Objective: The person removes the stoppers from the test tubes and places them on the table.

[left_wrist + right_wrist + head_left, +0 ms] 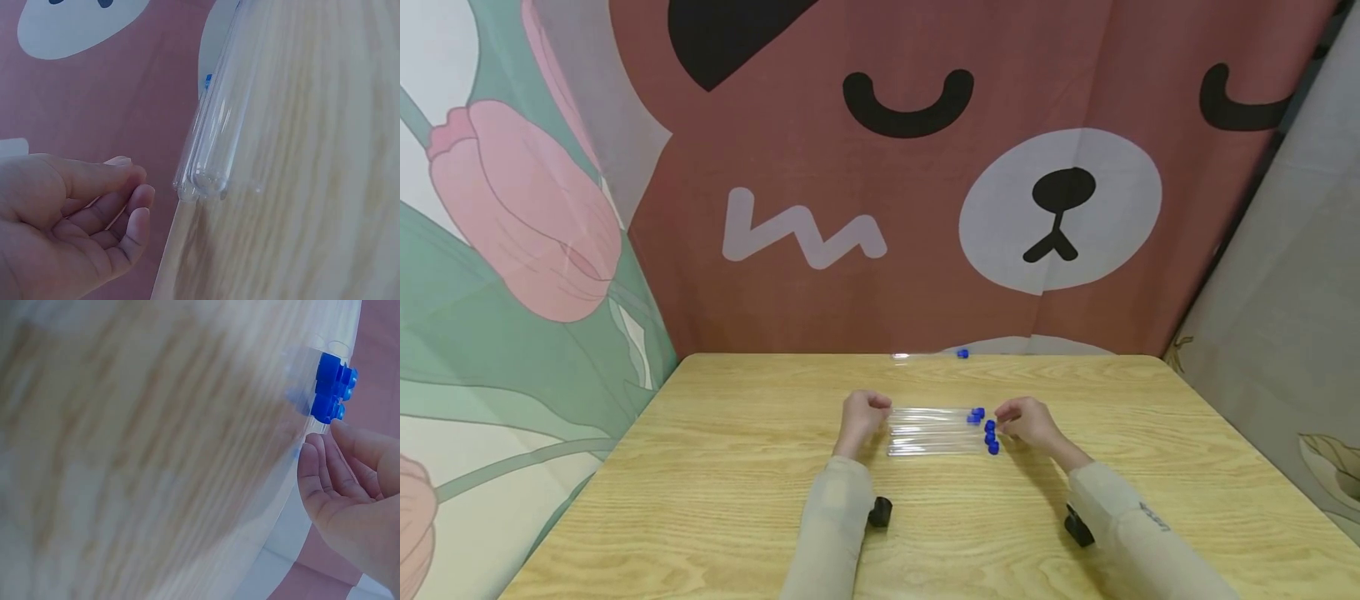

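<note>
Tubes (934, 433) lie side by side near the middle of the table (737, 517), rounded ends toward the left hand (862, 418), blue caps (990, 426) toward the right hand (1028, 421). The left thumb and forefinger come together at the tips, apart from the tubes and holding nothing. The right thumb and fingertips stand slightly apart just beside the caps; whether they touch one cannot be told. Two caps sit farther left than the other three, so a light, level push from both ends would likely even them better than a squeeze, which might roll the smooth tubes. The far tube (925, 356) lies at the back edge, where a knock could send it over; both sides and the near side look roomier for the hands.
</note>
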A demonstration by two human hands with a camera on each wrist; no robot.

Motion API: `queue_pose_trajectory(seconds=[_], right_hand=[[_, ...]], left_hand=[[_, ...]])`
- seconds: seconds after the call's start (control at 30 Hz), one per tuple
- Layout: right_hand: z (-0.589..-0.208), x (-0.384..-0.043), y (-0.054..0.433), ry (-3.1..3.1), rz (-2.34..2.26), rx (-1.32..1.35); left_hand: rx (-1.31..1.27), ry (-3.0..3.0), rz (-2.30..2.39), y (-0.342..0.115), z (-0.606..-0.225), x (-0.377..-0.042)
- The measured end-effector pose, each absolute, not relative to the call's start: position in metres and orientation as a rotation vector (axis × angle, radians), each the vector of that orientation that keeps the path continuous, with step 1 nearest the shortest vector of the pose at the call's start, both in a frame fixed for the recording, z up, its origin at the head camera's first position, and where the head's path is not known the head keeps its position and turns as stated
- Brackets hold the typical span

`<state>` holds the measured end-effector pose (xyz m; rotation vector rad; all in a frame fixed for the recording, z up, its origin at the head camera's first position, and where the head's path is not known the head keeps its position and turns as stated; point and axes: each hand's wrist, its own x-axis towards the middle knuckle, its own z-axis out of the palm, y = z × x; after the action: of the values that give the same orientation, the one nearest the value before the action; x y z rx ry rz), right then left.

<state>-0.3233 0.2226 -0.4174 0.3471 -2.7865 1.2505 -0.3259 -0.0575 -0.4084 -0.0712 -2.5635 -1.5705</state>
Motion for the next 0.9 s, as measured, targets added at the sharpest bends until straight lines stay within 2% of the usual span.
queue_pose_trajectory(seconds=[0.9], right_hand=[[-0.42, -0.324, 0.225, -2.777, 1.278, 0.333]], left_hand=[[-0.151, -2.654, -1.396, -0.051, -0.418, -0.339]])
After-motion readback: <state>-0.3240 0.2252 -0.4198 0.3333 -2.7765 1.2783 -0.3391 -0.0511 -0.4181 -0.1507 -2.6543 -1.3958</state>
